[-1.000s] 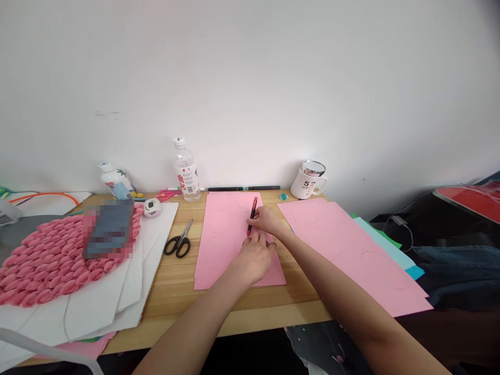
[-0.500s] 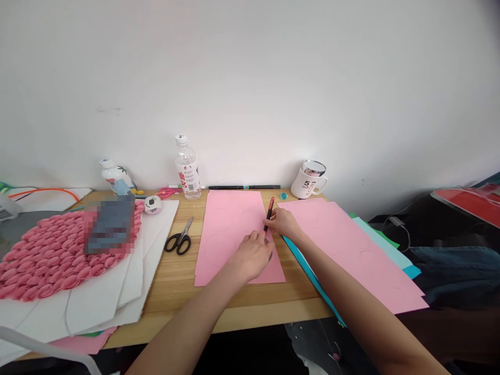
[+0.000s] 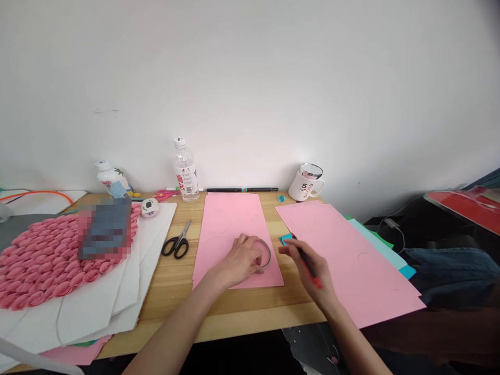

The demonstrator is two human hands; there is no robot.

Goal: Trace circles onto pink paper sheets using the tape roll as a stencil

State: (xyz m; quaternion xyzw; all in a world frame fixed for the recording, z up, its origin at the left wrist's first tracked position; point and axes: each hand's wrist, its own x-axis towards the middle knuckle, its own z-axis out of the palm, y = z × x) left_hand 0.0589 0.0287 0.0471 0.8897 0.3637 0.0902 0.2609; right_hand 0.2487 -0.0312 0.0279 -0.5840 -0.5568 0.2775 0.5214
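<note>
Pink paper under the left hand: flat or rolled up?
Flat. The pink paper lies on the table, edges straight, no visible corner curled; the left hand holds a ring over it.

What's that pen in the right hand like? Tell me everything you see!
The pen is slim and straight, mostly black with a red end, and looks like plastic. The right hand holds it at a slant, with the red end pointing back toward the wrist. Behind it, in the picture, lies pink paper. Its far tip is too blurry to make out.
</note>
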